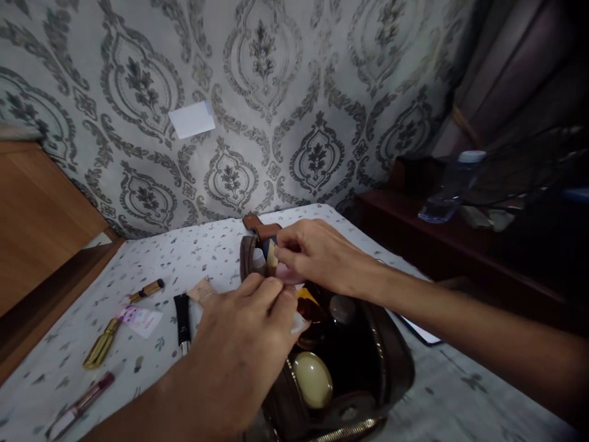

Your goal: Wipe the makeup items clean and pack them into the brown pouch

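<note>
A dark brown zip cosmetic bag [396, 362] lies unzipped on the bed. My left hand [248, 344] is closed at its left rim; the fingertips point inward and what they grip is hidden, though a whitish edge shows by the thumb. At the bag's far end my right hand [317, 258] is closed in a pinch, beside a beige packet [272, 258] and a pinkish item [288, 274]. Around the hands sit a white-capped bottle [258, 261], an amber bottle [310, 307], a grey round cap [343, 309] and a glossy cream oval item [313, 379].
Left of the bag lie a black tube [183, 319], a beige tube [202, 291], a gold bottle [102, 344], a gold-and-black stick [146, 290], a pink sachet [142, 319] and a lip gloss tube [80, 405]. A phone [421, 331] rests at right. A plastic bottle [453, 187] stands beyond.
</note>
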Action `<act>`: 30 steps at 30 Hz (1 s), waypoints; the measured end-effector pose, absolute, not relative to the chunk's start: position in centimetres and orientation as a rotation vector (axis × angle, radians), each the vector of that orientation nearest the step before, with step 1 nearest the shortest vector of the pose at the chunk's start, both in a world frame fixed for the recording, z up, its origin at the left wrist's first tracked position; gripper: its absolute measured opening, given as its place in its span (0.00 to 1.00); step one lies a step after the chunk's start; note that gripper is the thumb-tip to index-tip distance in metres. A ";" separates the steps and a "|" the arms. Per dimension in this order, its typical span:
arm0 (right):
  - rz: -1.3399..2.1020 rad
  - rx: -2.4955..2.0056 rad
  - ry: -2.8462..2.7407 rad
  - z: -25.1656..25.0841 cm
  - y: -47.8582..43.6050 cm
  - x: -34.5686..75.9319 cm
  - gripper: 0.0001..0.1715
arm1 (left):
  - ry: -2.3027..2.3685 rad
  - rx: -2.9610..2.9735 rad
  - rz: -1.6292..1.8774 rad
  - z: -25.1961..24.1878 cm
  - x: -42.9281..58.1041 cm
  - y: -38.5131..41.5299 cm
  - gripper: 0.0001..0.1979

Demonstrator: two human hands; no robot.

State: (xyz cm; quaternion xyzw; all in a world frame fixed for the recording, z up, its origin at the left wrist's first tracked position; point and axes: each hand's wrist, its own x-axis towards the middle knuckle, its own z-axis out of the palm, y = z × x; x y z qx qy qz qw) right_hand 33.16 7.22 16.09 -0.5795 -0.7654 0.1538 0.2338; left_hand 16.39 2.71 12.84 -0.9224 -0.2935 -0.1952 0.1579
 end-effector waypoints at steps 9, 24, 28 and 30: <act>0.433 -1.611 -2.132 15.4 6.6 33.4 0.11 | -1.082 -2.844 -0.276 16.7 16.3 8.4 0.09; 0.268 -1.704 -2.270 14.7 6.0 33.2 0.12 | -1.020 -2.477 0.828 17.9 22.2 13.9 0.24; 0.326 -1.668 -2.313 14.8 6.4 33.3 0.12 | -1.029 -2.548 0.728 18.6 22.1 13.8 0.27; 0.354 -1.665 -2.344 14.9 6.6 33.4 0.12 | -1.053 -2.569 0.674 18.6 22.1 13.8 0.25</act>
